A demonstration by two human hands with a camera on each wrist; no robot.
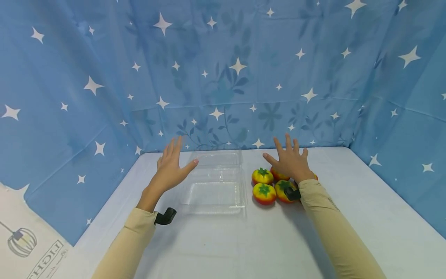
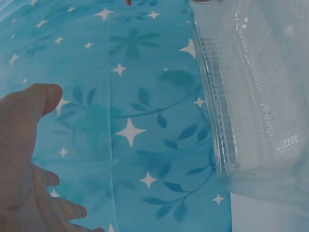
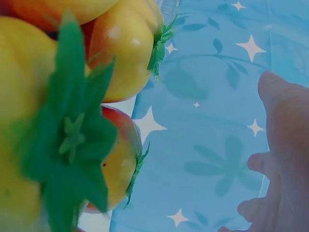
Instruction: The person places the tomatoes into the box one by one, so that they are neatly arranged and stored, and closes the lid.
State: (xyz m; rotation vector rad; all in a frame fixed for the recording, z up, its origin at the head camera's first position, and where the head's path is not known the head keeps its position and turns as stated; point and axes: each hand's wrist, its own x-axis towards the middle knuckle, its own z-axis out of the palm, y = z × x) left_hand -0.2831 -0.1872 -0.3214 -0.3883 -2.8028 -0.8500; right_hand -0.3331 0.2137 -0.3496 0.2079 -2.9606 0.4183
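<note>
Yellow-red tomatoes (image 1: 280,194) by right fingers (image 1: 288,144), close up only from right wrist.

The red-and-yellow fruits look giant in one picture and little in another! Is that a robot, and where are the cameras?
No robot here: these are a person's own left hand and right hand. The wide picture comes from a camera on the person's head, looking forward and down. The other two come from cameras on the wrists, so the red-and-yellow fruits look giant to the right wrist's camera because it's close. The left wrist's camera sees a clear plastic container. The fruits and container sit on a white surface, with a blue starry cloth behind. Both hands have their fingers spread, and neither holds anything.
</note>
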